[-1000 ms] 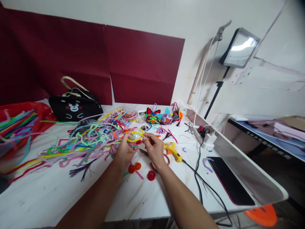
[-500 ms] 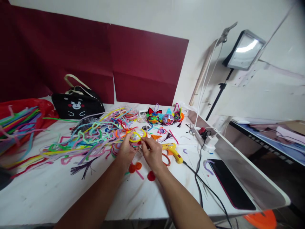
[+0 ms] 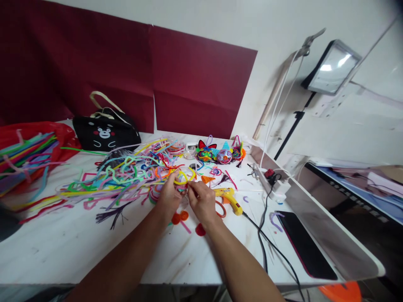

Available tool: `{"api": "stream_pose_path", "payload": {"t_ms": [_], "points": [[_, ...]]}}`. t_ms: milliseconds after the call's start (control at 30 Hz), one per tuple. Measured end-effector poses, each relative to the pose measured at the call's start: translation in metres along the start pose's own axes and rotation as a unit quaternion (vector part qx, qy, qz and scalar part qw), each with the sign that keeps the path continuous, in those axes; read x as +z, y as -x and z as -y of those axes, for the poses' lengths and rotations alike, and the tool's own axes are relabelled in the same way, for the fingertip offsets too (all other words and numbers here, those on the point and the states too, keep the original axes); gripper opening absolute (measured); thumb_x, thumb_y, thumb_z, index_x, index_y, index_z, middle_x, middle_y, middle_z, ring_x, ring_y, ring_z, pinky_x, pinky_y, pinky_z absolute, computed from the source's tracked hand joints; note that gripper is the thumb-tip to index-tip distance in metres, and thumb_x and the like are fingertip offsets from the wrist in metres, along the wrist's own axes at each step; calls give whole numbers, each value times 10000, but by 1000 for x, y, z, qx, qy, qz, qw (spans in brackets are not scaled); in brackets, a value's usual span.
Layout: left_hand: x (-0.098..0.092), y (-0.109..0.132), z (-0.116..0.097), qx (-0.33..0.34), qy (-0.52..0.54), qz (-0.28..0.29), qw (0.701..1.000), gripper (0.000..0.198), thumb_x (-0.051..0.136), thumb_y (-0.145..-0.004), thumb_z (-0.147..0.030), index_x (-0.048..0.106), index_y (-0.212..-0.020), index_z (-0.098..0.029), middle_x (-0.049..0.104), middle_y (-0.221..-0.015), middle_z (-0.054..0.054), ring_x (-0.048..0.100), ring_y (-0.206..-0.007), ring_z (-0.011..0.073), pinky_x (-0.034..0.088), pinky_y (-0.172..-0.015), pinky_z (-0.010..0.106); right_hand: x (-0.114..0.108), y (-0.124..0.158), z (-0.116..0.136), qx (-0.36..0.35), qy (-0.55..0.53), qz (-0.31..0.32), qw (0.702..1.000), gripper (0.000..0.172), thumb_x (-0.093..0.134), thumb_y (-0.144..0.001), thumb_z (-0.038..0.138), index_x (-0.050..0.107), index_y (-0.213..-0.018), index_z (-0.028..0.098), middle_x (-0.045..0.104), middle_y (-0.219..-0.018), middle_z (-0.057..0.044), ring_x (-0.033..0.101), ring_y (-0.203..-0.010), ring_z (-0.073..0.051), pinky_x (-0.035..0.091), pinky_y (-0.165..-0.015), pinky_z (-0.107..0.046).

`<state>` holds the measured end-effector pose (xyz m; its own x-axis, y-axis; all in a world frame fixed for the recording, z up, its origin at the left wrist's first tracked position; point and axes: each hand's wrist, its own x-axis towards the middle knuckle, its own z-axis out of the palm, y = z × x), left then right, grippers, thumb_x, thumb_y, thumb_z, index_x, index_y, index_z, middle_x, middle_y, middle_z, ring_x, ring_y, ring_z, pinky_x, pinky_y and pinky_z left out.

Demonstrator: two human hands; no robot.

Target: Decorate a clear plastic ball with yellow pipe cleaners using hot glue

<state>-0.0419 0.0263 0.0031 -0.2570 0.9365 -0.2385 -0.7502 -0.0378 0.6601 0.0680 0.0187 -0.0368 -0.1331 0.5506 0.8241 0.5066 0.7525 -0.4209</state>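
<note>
Seen from the head camera, a person works over a white table (image 3: 56, 256), a small clear ball (image 3: 184, 175) raised between two bare hands just above the surface. The left hand (image 3: 169, 199) curls around the ball's left side, fingers bent against it. The right hand (image 3: 202, 200) meets it from the other side, thumb and forefinger drawn close together beside a looped yellow stem (image 3: 180, 183) that lies around the ball; whether anything is pinched between those tips is too small to tell.

The ball looks light and hollow, its thin shell probably smooth enough to slip and easily dented by a hard squeeze. The stem looks soft, fuzzy and bendable. The ball seems best cradled low around its sides, leaving the top free, and the stem taken near an end with the fingertips.

A yellow glue gun (image 3: 233, 202) lies just right of the right hand. Orange discs (image 3: 180, 217) and a red disc (image 3: 200, 229) sit on the near side, below the hands. Tangled stems (image 3: 122, 178) spread to the left; decorated balls (image 3: 224, 156) stand beyond.
</note>
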Motion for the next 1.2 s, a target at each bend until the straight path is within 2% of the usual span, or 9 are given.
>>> {"api": "stream_pose_path", "payload": {"t_ms": [233, 467, 633, 900, 1067, 1200], "points": [[-2, 0, 1, 8, -5, 5, 1000, 240, 760, -645, -248, 527, -689, -212, 583, -582, -56, 535, -489, 120, 423, -493, 247, 1, 2, -1, -1, 31, 17, 999, 268, 475, -981, 226, 737, -963, 172, 676, -737, -48, 633, -655, -146, 474, -645, -234], [-9, -9, 7, 18, -8, -21, 1000, 351, 777, -630, -277, 430, -622, -227, 520, -535, -56, 507, -479, 114, 408, -472, 239, 0, 2, 0, -9, 67, 26, 997, 252, 481, -968, 208, 728, -938, 169, 637, -710, -32, 602, -619, -141, 430, -608, -235], [-11, -10, 10, 23, -30, -34, 999, 316, 766, -636, -312, 462, -638, -225, 480, -520, -56, 505, -486, 120, 406, -476, 237, 1, 2, 0, 2, 103, 33, 994, 231, 494, -958, 207, 717, -900, 191, 633, -701, -20, 584, -605, -138, 395, -587, -236], [-8, -2, 11, 65, -69, -49, 994, 374, 799, -588, -384, 476, -645, -204, 495, -597, -58, 522, -550, 108, 408, -498, 234, 0, 2, -2, 10, 108, 47, 993, 195, 518, -943, 191, 712, -923, 186, 652, -733, -24, 604, -628, -142, 394, -597, -239], [-7, 2, 13, 97, -89, -19, 991, 322, 822, -595, -315, 544, -714, -204, 527, -638, -64, 517, -575, 104, 403, -529, 227, -1, 2, 0, 16, 112, 48, 992, 181, 534, -927, 175, 715, -928, 186, 653, -736, -27, 603, -625, -145, 381, -585, -242], [-4, 7, 13, 96, -102, 14, 990, 329, 849, -552, -227, 560, -707, -199, 564, -658, -53, 534, -601, 107, 400, -553, 218, -1, 2, 0, 25, 118, 51, 991, 177, 538, -926, 181, 714, -925, 198, 657, -743, -24, 594, -621, -138, 375, -587, -238]]}}
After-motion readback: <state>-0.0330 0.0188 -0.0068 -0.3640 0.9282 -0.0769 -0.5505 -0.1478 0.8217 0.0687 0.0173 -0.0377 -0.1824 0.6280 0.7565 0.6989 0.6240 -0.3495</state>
